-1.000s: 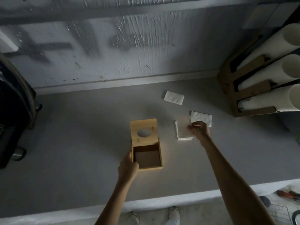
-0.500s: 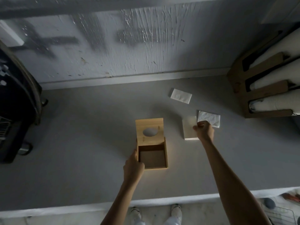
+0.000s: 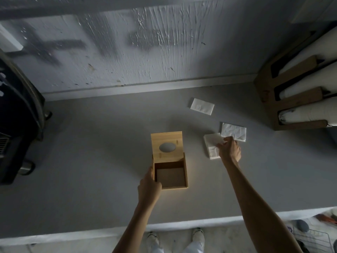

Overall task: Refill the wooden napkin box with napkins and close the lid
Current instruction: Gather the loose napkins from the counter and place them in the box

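The wooden napkin box is found empty, lid open; its left wall is gripped by the left hand; the napkin stack is pinched by the right hand; filling and closing remain.

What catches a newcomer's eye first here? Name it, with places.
The open wooden napkin box at the counter's centre, empty, its lid with an oval hole tipped back, the left hand at its left wall. Just right, the right hand picks at a stack of white napkins.
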Action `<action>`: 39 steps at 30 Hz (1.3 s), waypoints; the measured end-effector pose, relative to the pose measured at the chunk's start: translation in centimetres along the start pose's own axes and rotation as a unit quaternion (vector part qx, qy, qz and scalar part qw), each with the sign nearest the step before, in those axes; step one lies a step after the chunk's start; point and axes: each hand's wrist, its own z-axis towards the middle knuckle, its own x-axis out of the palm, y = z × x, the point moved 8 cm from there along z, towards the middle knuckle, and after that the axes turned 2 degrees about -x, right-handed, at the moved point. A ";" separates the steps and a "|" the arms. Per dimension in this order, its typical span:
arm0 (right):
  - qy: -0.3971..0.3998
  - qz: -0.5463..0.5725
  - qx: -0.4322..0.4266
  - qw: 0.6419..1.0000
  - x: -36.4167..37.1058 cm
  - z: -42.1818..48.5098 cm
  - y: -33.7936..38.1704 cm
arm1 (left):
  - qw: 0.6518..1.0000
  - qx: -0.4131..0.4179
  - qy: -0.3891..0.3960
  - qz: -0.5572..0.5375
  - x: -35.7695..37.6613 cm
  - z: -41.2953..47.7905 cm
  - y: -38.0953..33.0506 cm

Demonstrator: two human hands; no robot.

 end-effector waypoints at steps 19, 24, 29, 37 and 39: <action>0.128 -0.036 -0.057 0.990 1.5 -0.3 1.4 | 1.000 -0.024 -0.007 0.012 -0.1 -0.3 0.0; 0.108 0.008 -0.168 0.980 -1.9 2.2 2.5 | 0.999 -0.031 -0.002 0.015 -0.3 -0.6 -0.3; 0.098 -0.063 -0.240 0.964 -5.3 8.1 3.2 | 0.998 -0.062 0.000 0.014 0.3 0.0 0.7; 0.115 -0.169 -0.275 0.940 -3.5 11.9 2.8 | 0.996 -0.083 -0.007 0.020 0.8 0.6 1.4; 0.116 -0.192 -0.274 0.935 -3.0 12.3 2.4 | 0.996 -0.087 -0.004 0.016 0.9 0.6 1.5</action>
